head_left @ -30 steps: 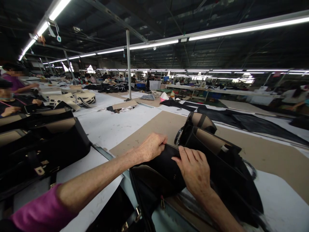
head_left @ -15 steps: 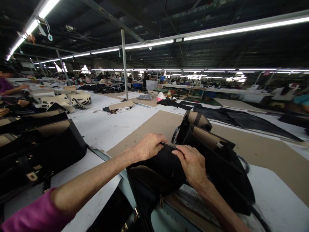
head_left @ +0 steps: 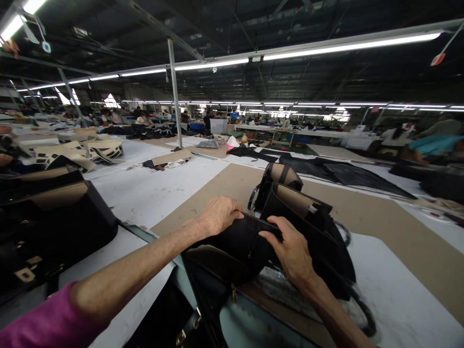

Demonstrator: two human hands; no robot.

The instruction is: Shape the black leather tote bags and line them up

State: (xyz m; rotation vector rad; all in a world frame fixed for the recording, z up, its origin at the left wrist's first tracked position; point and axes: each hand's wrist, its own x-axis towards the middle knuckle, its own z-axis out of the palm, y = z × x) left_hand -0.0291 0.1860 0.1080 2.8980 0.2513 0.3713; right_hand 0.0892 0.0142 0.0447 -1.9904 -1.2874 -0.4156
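Note:
A black handbag (head_left: pixel 232 241) with a tan lining lies in front of me, its far panel raised. My left hand (head_left: pixel 222 215) pinches the top edge of that panel, fingers folded over it. Farther right along the same edge, my right hand (head_left: pixel 290 244) grips it between thumb and fingers. A small gold zip pull (head_left: pixel 234 292) hangs inside the bag's near part, and a strap with a gold buckle (head_left: pixel 188 328) lies at the bottom. The bag's underside is hidden.
Black bags with tan linings (head_left: pixel 304 227) stand just right of my right hand. More black bags (head_left: pixel 61 227) with gold fittings stand at the left. Flat black pieces (head_left: pixel 348 174) lie across the table (head_left: pixel 203 203). A metal post (head_left: pixel 174 92) rises beyond.
The view has turned slightly right, so the surroundings sit farther left. My right hand's thumb and fingers have spread a little on the edge. Both hands still hold the panel.

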